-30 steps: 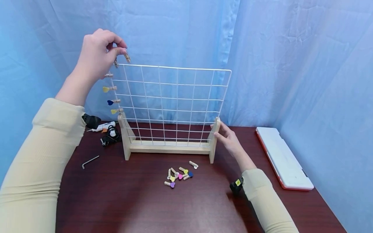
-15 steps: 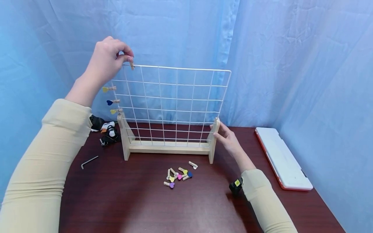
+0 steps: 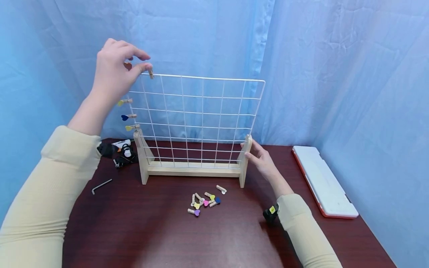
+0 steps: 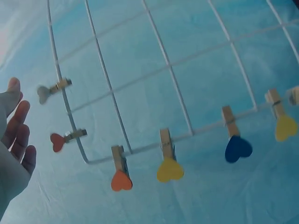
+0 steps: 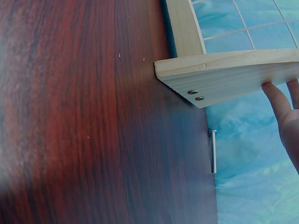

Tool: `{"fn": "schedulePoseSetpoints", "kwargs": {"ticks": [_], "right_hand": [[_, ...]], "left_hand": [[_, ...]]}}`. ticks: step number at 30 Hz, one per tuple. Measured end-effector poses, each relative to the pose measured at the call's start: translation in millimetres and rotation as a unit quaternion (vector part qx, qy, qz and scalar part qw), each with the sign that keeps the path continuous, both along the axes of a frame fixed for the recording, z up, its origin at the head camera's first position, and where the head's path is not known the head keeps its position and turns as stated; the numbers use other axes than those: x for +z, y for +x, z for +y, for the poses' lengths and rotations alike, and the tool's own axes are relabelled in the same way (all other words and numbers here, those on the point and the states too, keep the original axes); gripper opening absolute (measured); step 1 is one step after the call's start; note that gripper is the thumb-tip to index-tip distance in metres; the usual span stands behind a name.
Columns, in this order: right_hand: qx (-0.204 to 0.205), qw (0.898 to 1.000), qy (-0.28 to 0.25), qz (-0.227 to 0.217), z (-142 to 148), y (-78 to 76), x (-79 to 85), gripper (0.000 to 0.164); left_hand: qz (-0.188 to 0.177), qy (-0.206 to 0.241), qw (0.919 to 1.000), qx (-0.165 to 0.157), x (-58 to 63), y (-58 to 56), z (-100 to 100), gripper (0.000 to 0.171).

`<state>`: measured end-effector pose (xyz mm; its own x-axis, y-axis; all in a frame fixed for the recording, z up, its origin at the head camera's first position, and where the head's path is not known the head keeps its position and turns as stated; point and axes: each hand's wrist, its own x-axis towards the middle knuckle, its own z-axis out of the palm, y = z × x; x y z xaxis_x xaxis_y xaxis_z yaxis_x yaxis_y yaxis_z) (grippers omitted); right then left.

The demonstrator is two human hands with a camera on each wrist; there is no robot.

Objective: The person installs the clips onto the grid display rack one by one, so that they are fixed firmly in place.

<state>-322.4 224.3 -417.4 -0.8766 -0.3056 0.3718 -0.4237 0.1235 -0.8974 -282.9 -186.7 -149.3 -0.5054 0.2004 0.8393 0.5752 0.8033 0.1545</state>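
Clip (image 3: 151, 73) on grid (image 3: 201, 119), left hand (image 3: 115, 69) loose beside; right hand (image 3: 259, 158) flat on stand (image 3: 245, 158).

A staged craft or recording corner is shown, rather than a lived-in room. Pale blue cloth (image 3: 207, 33) is hung as a backdrop on every side, and a dark red-brown wooden table (image 3: 161, 234) is set against it. Hobby supplies are laid out: a wire grid (image 3: 201, 115) in a wooden stand, heart-tipped pegs (image 3: 204, 201), a glue gun (image 3: 120, 145), a hex key (image 3: 101, 185) and a white case (image 3: 323, 180).
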Motion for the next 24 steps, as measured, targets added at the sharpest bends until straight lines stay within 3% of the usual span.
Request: {"fn": "schedulePoseSetpoints", "kwargs": {"ticks": [3, 6, 9, 13, 18, 24], "right_hand": [[0.002, 1.0, -0.004, -0.007, -0.5, 0.5, 2.0, 0.056], [0.003, 1.0, -0.006, -0.01, -2.0, 3.7, 6.9, 0.057], [0.004, 1.0, -0.004, -0.007, -5.3, 9.2, 13.2, 0.057], [0.007, 1.0, -0.004, -0.007, -8.1, 14.7, 18.4, 0.057], [0.01, 1.0, -0.01, -0.003, -4.8, 9.4, 13.6, 0.056], [0.011, 1.0, -0.012, 0.004, 1.6, -0.6, 2.6, 0.056]], "left_hand": [[0.019, 0.013, 0.9987, -0.046, -12.4, 10.4, 7.2, 0.023], [0.007, 0.012, 0.9961, -0.088, -32.7, 18.1, 16.2, 0.02], [-0.031, -0.006, 0.9935, -0.109, -61.1, 24.2, 25.6, 0.02], [-0.107, -0.042, 0.9846, -0.132, -108.5, 30.8, 39.0, 0.022], [-0.213, -0.057, 0.9634, -0.153, -174.8, 33.8, 52.4, 0.027], [-0.308, -0.092, 0.9296, -0.181, -249.5, 36.1, 65.0, 0.026]]}}
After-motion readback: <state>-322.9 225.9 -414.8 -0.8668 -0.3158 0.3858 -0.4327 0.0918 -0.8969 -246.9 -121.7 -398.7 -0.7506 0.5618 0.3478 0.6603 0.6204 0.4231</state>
